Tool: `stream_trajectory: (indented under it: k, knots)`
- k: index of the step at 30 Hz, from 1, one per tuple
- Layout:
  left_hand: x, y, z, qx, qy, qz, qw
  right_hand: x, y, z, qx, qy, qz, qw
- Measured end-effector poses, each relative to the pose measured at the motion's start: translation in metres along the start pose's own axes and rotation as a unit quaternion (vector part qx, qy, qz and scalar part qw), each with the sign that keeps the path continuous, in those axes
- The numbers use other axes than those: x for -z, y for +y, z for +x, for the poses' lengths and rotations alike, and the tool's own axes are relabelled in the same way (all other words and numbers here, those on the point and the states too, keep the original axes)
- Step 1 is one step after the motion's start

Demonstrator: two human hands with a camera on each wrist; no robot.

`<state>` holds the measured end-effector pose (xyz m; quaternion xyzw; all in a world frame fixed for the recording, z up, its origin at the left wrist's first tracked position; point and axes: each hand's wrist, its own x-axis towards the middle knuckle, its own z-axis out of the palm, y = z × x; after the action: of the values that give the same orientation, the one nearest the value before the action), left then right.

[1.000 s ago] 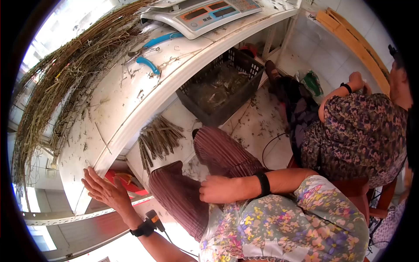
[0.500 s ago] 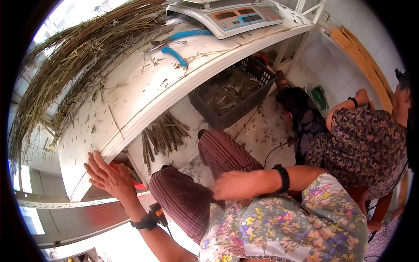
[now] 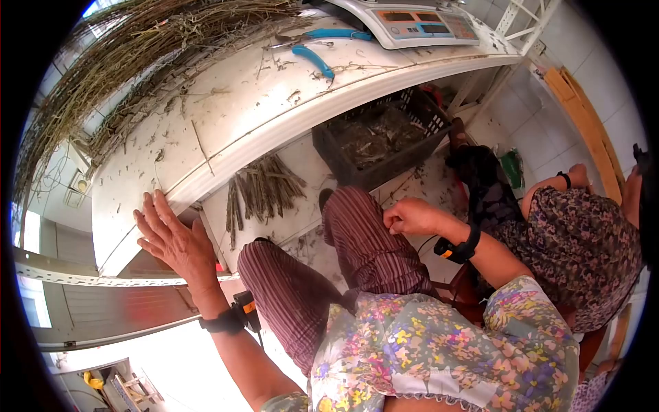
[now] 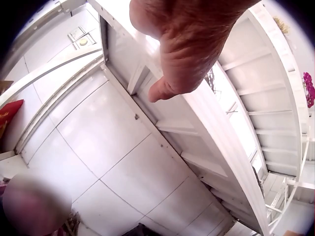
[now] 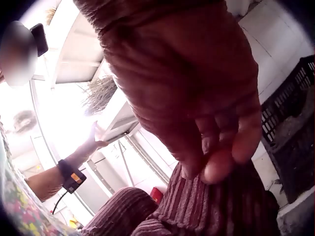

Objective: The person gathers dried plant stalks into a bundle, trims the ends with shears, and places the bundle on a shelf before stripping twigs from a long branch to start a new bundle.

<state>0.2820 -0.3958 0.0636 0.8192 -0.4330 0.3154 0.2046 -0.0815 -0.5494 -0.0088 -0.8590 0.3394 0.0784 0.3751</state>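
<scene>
My left hand [image 3: 175, 244] rests at the near left edge of the white table [image 3: 226, 130], its fingers straight and spread over the rim. Seen from the left wrist, the thumb [image 4: 170, 83] lies along the table's edge. My right hand [image 3: 415, 216] is beside my right knee, over the striped trousers [image 3: 371, 237], with fingers loosely curled and nothing between them. In the right wrist view its fingertips [image 5: 216, 167] hang close over the trouser cloth. Blue-handled pruning shears [image 3: 340, 33] lie spread on the table, away from both hands.
Long dry stems [image 3: 137, 62] are heaped along the table's far side, next to a digital scale [image 3: 422, 29]. Below the table stand a black crate [image 3: 350, 163] with plant scraps and a pile of cut stems [image 3: 264, 192]. Another person [image 3: 570, 240] sits at right.
My right hand has moved from my lap outward to the right knee. The left hand stays on the table edge; the head view has shifted, so the table appears higher.
</scene>
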Motion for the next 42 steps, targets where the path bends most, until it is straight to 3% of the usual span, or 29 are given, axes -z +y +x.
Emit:
stream_trajectory:
  k: [4,7,14,20,24,27,31,34,37,38,41,42]
  knots:
    - [0.001,0.000,0.000,-0.002,-0.007,0.010,1.000,0.000,0.009,0.000,0.001,0.034,-0.233,0.972]
    - [0.004,0.000,0.000,-0.015,-0.006,0.017,1.000,-0.004,0.017,-0.002,0.053,0.093,-0.267,0.958]
    - [0.023,0.010,0.003,0.004,-0.047,0.004,0.999,0.060,-0.064,-0.021,0.127,0.138,-0.197,0.962]
    - [0.033,0.008,0.004,-0.008,-0.075,-0.010,0.997,0.116,-0.088,-0.022,0.171,0.190,-0.241,0.936]
    - [0.052,-0.003,0.001,-0.015,-0.106,-0.123,0.987,0.158,-0.100,-0.025,0.188,0.220,-0.235,0.928]
    - [0.077,-0.011,-0.015,-0.019,-0.101,-0.197,0.975,0.196,-0.113,-0.035,0.183,0.216,-0.174,0.943]
    - [0.138,-0.031,-0.040,-0.024,-0.135,-0.176,0.975,0.244,-0.125,-0.029,0.209,0.317,-0.260,0.888]
    - [0.179,-0.045,-0.066,-0.032,-0.063,-0.126,0.990,0.281,-0.150,-0.018,0.178,0.314,-0.261,0.895]
    - [0.233,-0.038,-0.076,-0.004,-0.089,-0.073,0.993,0.307,-0.165,0.015,0.175,0.332,-0.293,0.879]
    - [0.244,-0.037,-0.081,0.012,-0.099,-0.057,0.993,0.311,-0.174,0.025,0.141,0.307,-0.249,0.908]
    - [0.271,-0.030,-0.097,0.053,-0.118,-0.027,0.991,0.311,-0.203,0.064,0.247,0.352,-0.336,0.838]
    - [0.272,-0.030,-0.105,0.058,-0.115,-0.017,0.992,0.304,-0.213,0.076,0.271,0.361,-0.320,0.833]
